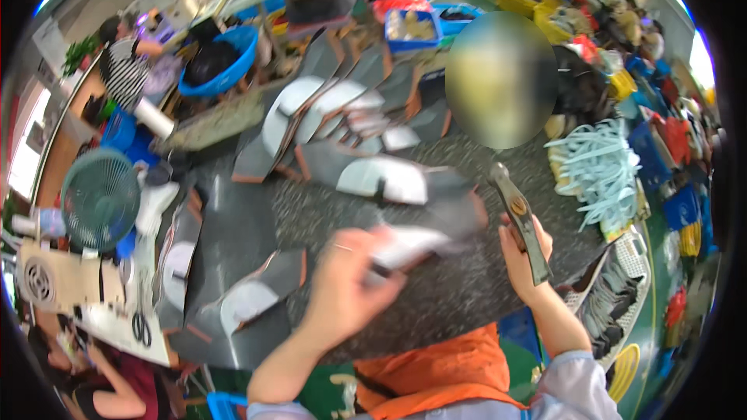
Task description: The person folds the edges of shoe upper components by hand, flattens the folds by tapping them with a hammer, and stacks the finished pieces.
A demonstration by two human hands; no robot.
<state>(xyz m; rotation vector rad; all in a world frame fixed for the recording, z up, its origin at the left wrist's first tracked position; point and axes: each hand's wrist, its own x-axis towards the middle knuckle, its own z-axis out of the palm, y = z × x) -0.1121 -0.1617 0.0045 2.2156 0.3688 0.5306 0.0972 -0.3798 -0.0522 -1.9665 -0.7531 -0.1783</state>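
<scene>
My left hand [350, 284] is closed on one end of a shoe upper piece [420, 243], dark grey with a white backing patch. Motion smears the piece and the fingertips. To its right, my right hand [525, 253] is wrapped round a hammer, whose long dark metal head [510, 188] points away from me. A round brown wood end shows in the head; the handle itself is hidden. Just beyond my left hand lies another grey upper piece with a white patch [389, 179]. Both hands are above a dark speckled worktop [467, 295].
A heap of similar upper pieces [327, 101] covers the far worktop; others [249, 303] lie at left. Pale blue strips [595, 167] are piled at right, above a white basket [634, 264]. A green fan [101, 194] stands left. Co-workers sit at left.
</scene>
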